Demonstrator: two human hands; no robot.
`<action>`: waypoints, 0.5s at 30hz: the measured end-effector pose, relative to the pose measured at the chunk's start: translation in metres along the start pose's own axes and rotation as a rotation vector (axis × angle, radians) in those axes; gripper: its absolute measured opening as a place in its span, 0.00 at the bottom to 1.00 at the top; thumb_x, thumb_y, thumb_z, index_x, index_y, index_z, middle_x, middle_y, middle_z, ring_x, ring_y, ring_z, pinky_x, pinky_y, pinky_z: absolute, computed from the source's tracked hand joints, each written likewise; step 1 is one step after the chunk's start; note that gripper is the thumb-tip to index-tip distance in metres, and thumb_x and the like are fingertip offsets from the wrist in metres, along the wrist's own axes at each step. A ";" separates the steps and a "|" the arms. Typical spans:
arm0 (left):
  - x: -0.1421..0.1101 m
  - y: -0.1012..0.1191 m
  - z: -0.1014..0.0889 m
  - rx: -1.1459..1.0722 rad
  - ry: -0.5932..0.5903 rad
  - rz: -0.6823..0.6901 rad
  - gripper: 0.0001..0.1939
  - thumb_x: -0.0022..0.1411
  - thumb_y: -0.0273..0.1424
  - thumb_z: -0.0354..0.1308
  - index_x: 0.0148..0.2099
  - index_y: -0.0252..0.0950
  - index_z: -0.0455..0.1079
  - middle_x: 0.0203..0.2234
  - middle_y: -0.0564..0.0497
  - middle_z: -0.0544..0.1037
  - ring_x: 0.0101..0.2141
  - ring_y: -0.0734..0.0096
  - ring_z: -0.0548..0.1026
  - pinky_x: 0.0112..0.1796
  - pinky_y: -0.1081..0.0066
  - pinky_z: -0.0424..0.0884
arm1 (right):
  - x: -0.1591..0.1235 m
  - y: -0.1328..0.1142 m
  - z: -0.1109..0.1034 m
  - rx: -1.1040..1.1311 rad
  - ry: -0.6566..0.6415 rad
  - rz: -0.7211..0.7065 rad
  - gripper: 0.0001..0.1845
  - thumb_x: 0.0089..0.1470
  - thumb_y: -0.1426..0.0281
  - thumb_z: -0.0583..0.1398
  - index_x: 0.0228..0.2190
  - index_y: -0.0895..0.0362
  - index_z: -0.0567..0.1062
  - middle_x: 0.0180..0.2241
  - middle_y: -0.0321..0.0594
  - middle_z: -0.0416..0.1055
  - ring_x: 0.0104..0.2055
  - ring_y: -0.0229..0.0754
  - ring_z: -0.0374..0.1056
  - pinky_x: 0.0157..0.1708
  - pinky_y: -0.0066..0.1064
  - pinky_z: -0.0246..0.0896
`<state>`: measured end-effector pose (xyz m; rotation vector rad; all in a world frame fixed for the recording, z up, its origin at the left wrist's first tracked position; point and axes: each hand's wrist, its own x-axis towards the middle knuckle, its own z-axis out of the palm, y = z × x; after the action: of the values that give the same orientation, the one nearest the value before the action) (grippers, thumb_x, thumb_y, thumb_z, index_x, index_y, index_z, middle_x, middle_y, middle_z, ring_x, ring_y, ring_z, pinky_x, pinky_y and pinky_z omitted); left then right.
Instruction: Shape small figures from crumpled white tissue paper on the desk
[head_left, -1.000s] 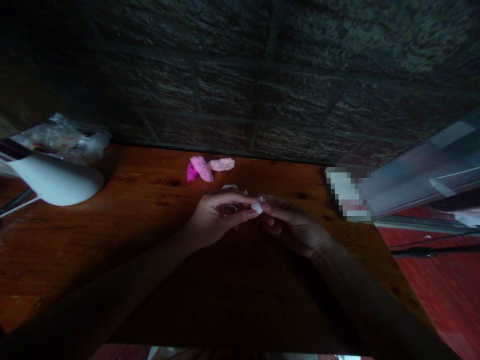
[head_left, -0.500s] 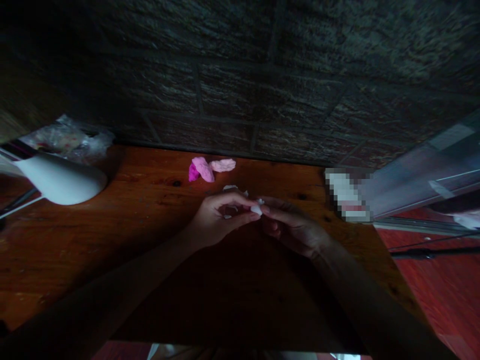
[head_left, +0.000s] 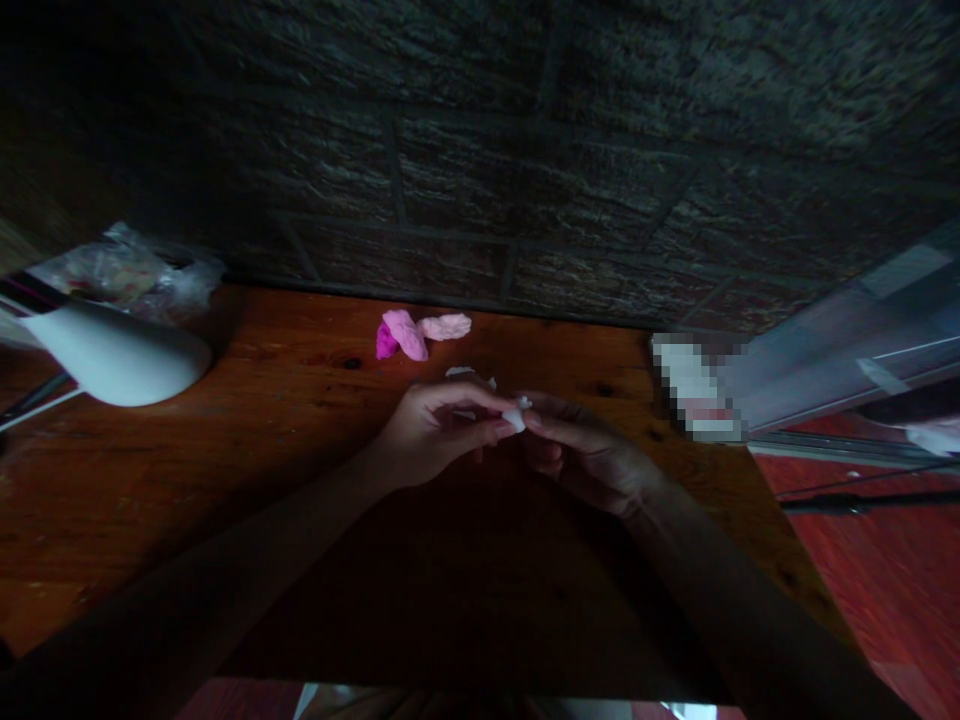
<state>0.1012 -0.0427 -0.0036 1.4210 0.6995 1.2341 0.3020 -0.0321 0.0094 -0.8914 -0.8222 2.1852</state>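
My left hand [head_left: 435, 432] and my right hand [head_left: 581, 450] meet over the middle of a wooden table [head_left: 262, 440]. Both pinch one small white piece [head_left: 514, 415] between their fingertips. A little white scrap [head_left: 459, 373] lies on the wood just beyond my left hand. Farther back, near the wall, lie pink crumpled pieces [head_left: 420, 333], one darker and one paler. The scene is dim.
A white lamp head [head_left: 120, 360] lies at the table's left, with a crumpled clear plastic bag [head_left: 127, 270] behind it. A dark brick wall [head_left: 525, 180] backs the table. A blurred-out box [head_left: 694, 390] and a glass pane [head_left: 862, 340] stand at the right.
Nothing of note has changed; both hands stay pinched on the white piece, with only slight finger movement.
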 end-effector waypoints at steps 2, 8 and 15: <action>0.000 -0.001 0.000 -0.016 -0.014 -0.012 0.08 0.58 0.30 0.73 0.39 0.34 0.81 0.32 0.50 0.82 0.25 0.78 0.77 0.22 0.80 0.76 | 0.000 0.000 0.000 -0.004 0.003 0.002 0.22 0.39 0.66 0.80 0.38 0.56 0.85 0.22 0.26 0.69 0.20 0.24 0.55 0.20 0.15 0.53; 0.000 0.001 -0.001 -0.046 -0.012 -0.048 0.07 0.56 0.28 0.74 0.37 0.34 0.80 0.31 0.51 0.81 0.27 0.76 0.79 0.22 0.80 0.77 | 0.000 0.000 0.004 -0.017 -0.030 0.001 0.19 0.42 0.66 0.79 0.38 0.56 0.85 0.23 0.27 0.69 0.21 0.25 0.54 0.20 0.16 0.51; 0.002 0.000 0.002 -0.098 0.014 -0.087 0.09 0.55 0.28 0.75 0.34 0.33 0.77 0.29 0.53 0.79 0.25 0.77 0.77 0.23 0.78 0.77 | 0.000 0.003 0.005 0.006 -0.086 0.012 0.16 0.46 0.64 0.77 0.36 0.56 0.84 0.21 0.25 0.64 0.21 0.25 0.50 0.22 0.14 0.53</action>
<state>0.1039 -0.0422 -0.0026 1.2901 0.6936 1.1951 0.2970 -0.0356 0.0104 -0.8059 -0.8528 2.2481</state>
